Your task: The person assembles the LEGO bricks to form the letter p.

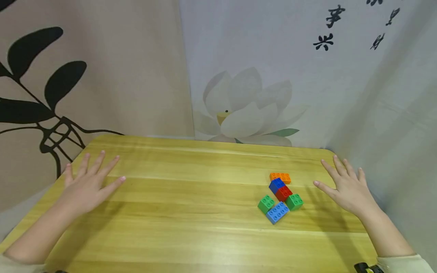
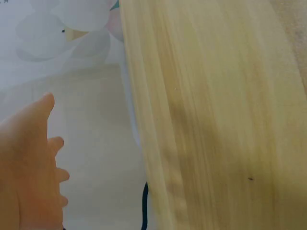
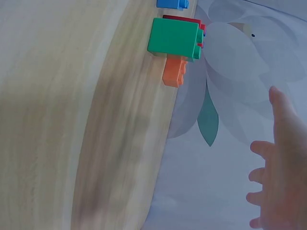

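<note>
Both hands hover over the table with fingers spread and nothing in them. My left hand (image 1: 87, 187) is over the left side, far from the blocks. On the right side, my right hand (image 1: 349, 189) is nearest to a cluster of toy building blocks. In that cluster are an orange block (image 1: 280, 178) at the back, a dark blue block (image 1: 277, 185), a red block (image 1: 283, 193), a green block (image 1: 294, 202) on the right, another green block (image 1: 266, 204) on the left, and a lighter blue block (image 1: 277, 212) in front. The right wrist view shows the orange block (image 3: 173, 72) partly behind a green one (image 3: 173, 38).
The wooden table (image 1: 177, 212) has its far edge against a pale curtain (image 1: 143, 68) printed with a lotus, dark leaves and characters. Another stretch of curtain (image 1: 403, 125) hangs along the right side. A dark strap (image 1: 368, 267) sits by the right sleeve.
</note>
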The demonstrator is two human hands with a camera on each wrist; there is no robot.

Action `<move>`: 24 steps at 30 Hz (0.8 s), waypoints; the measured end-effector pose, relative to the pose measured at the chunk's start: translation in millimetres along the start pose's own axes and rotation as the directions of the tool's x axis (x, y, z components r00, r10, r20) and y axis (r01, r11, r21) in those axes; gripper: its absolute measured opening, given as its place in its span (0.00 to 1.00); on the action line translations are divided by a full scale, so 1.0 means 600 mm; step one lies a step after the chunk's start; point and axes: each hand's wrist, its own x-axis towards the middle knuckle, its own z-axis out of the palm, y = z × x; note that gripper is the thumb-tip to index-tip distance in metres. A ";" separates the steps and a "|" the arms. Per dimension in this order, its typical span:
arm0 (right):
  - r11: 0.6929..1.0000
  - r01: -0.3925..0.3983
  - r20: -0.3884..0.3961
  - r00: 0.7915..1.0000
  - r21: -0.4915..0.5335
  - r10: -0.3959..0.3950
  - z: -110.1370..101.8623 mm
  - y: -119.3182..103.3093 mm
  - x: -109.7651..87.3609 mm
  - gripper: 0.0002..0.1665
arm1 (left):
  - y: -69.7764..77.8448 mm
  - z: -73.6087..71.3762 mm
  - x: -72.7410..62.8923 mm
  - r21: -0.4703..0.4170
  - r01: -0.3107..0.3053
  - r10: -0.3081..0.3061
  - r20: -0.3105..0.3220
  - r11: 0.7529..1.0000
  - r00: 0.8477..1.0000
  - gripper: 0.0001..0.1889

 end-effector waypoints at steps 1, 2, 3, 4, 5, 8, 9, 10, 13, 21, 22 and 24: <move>1.000 0.000 -0.001 1.000 0.000 0.000 0.000 0.000 0.000 0.48 | 0.000 0.000 0.001 -0.001 0.000 0.000 0.000 1.000 1.000 0.38; 1.000 0.000 -0.002 1.000 -0.001 0.000 0.000 0.000 0.000 0.48 | 0.001 0.000 0.001 0.000 0.000 0.000 0.000 1.000 1.000 0.38; 1.000 0.001 -0.003 1.000 -0.002 -0.001 0.001 0.001 0.000 0.48 | 0.002 0.000 0.002 0.001 0.000 0.000 0.002 1.000 1.000 0.38; 1.000 0.002 -0.005 1.000 -0.003 -0.002 0.001 0.000 0.000 0.48 | 0.002 0.000 0.002 0.003 0.000 0.000 0.001 1.000 1.000 0.38; 1.000 0.003 -0.006 1.000 -0.004 -0.003 0.001 0.000 0.000 0.48 | 0.003 0.000 0.003 0.003 0.000 0.000 0.001 1.000 1.000 0.38; 1.000 0.008 -0.010 1.000 -0.006 -0.008 0.002 -0.002 0.000 0.48 | 0.006 0.000 0.003 0.000 0.001 -0.001 0.001 1.000 1.000 0.38; 1.000 0.009 -0.012 1.000 -0.008 -0.009 0.002 -0.003 0.000 0.48 | 0.006 0.001 0.003 0.000 0.001 -0.001 0.002 1.000 1.000 0.38; 1.000 0.011 -0.014 1.000 -0.008 -0.011 0.002 -0.004 -0.001 0.48 | 0.007 0.001 0.003 -0.001 0.002 -0.002 0.000 1.000 1.000 0.38; 1.000 0.015 -0.024 1.000 -0.012 -0.016 0.001 -0.008 -0.003 0.48 | 0.009 0.002 0.002 -0.002 0.006 -0.006 0.000 1.000 1.000 0.38; 0.999 0.034 -0.050 0.998 -0.007 -0.034 -0.005 -0.017 -0.014 0.49 | 0.021 0.000 -0.001 0.003 0.005 -0.005 -0.031 1.000 1.000 0.38; 0.999 0.035 -0.057 0.998 -0.007 -0.036 -0.005 -0.019 -0.016 0.49 | 0.025 0.000 -0.002 0.002 0.003 -0.003 -0.037 1.000 0.999 0.39; 0.999 0.040 -0.074 0.996 -0.002 -0.040 -0.006 -0.023 -0.019 0.49 | 0.033 0.002 -0.006 -0.003 -0.003 0.003 -0.050 1.000 0.999 0.39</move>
